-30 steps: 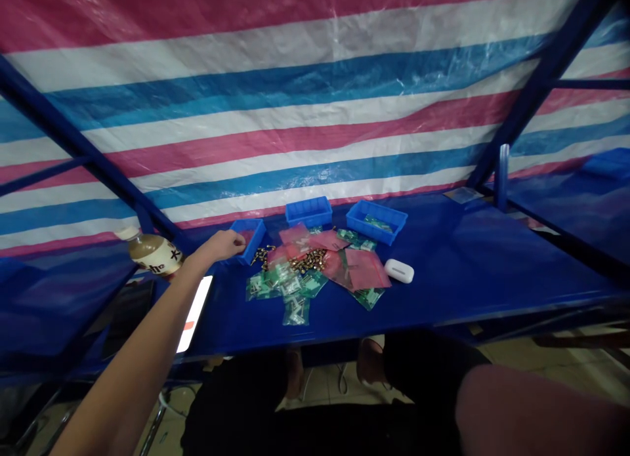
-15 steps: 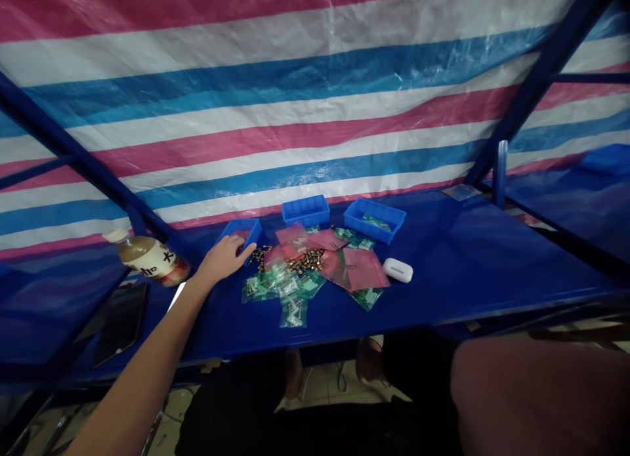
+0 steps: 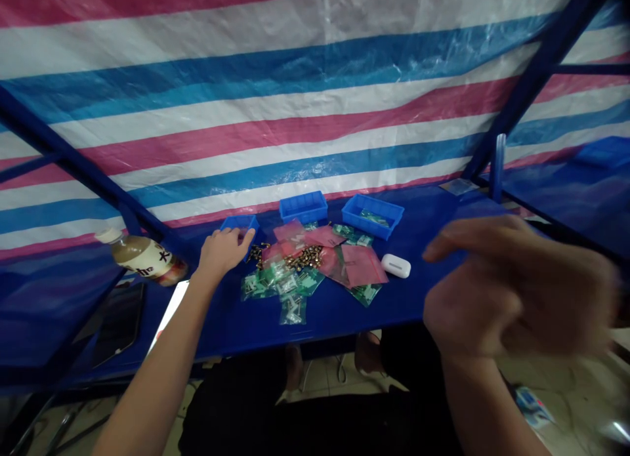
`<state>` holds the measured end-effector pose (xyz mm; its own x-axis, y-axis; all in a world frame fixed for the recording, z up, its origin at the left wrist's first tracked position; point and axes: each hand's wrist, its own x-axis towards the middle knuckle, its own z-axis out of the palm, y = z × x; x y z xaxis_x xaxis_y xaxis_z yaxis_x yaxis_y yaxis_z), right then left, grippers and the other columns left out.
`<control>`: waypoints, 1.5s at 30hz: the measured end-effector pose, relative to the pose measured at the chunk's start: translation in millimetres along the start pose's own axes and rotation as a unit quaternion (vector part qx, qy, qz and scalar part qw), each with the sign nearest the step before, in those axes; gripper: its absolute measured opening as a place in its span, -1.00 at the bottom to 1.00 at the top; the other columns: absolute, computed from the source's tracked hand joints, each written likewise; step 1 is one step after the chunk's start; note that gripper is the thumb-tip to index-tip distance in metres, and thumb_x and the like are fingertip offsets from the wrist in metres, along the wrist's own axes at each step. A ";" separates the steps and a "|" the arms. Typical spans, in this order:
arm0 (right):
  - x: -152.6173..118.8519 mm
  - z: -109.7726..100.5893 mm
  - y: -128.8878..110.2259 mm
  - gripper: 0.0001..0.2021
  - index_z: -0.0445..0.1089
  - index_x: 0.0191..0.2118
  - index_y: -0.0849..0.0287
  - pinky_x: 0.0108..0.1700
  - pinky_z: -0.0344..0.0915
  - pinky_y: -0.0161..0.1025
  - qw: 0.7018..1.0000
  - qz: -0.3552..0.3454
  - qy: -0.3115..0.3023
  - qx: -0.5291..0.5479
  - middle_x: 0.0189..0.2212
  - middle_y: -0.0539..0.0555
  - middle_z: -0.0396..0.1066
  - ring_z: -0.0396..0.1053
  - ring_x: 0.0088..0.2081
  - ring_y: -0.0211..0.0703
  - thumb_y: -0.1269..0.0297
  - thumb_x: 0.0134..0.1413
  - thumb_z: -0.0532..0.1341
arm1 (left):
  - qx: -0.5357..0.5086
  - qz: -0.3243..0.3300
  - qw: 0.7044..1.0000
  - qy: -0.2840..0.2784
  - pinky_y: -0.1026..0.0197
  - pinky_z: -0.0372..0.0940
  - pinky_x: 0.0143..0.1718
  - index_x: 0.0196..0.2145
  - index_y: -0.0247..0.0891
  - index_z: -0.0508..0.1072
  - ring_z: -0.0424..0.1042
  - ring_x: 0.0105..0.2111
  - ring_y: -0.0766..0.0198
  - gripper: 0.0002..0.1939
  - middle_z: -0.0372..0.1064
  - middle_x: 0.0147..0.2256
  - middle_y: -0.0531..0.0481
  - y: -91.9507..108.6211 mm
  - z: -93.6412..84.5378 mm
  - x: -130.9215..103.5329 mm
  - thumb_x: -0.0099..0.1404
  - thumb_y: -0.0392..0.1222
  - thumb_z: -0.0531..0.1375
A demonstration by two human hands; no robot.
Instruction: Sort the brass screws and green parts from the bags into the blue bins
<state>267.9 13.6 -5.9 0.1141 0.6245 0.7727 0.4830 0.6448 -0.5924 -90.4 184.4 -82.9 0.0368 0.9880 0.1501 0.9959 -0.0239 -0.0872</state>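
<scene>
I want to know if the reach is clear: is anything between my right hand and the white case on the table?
Nothing visible. The right hand hangs blurred in the air, near the camera, and the white case lies on bare blue table to its left. The pink bags lie beyond the case.

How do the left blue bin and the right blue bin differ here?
The left blue bin sits under the left hand, whose fingers touch it; the right blue bin stands untouched. The left looks smaller. The right holds greenish packets; the left's contents are hidden. Both are open blue plastic trays.
</scene>
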 end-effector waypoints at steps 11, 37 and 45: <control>-1.7 74.9 82.6 -0.72 0.42 -0.31 0.17 -0.44 0.01 -0.28 0.854 0.173 -0.361 -0.333 -0.41 0.14 0.46 0.41 -0.38 -0.09 0.18 0.28 0.03 | -0.169 0.019 0.983 0.074 0.16 0.16 -0.34 -0.33 -0.22 0.50 0.47 -0.31 0.04 -0.50 0.52 -0.37 -0.12 103.6 -30.8 -28.2 0.41 0.14 -0.10; -24.2 122.5 79.8 -0.82 0.45 -0.17 0.13 -0.18 0.29 -0.19 0.932 0.080 -0.348 -0.052 -0.28 0.08 0.49 0.40 -0.22 -0.10 0.33 0.28 0.09 | -0.494 -0.006 0.866 0.077 0.23 0.22 -0.40 -0.28 -0.14 0.50 0.42 -0.43 0.22 -0.66 0.48 -0.40 -0.01 100.9 -17.9 -66.6 0.39 0.06 0.01; -23.7 126.8 83.4 -0.73 0.28 -0.25 0.14 -0.52 0.24 -0.36 0.864 0.398 -0.196 0.237 -0.54 -0.03 0.42 0.35 -0.56 -0.27 0.02 0.21 0.15 | -0.691 0.034 0.706 -0.154 0.26 0.25 -0.41 -0.26 -0.22 0.50 0.41 -0.44 0.29 -0.69 0.44 -0.44 0.00 117.0 -6.0 -64.3 0.29 0.09 0.17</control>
<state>195.4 108.4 -102.5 -0.1022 0.9948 -0.0042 -0.0337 -0.0077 -0.9994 24.2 117.2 -96.8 0.2800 0.9588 -0.0478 0.1302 0.0114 0.9914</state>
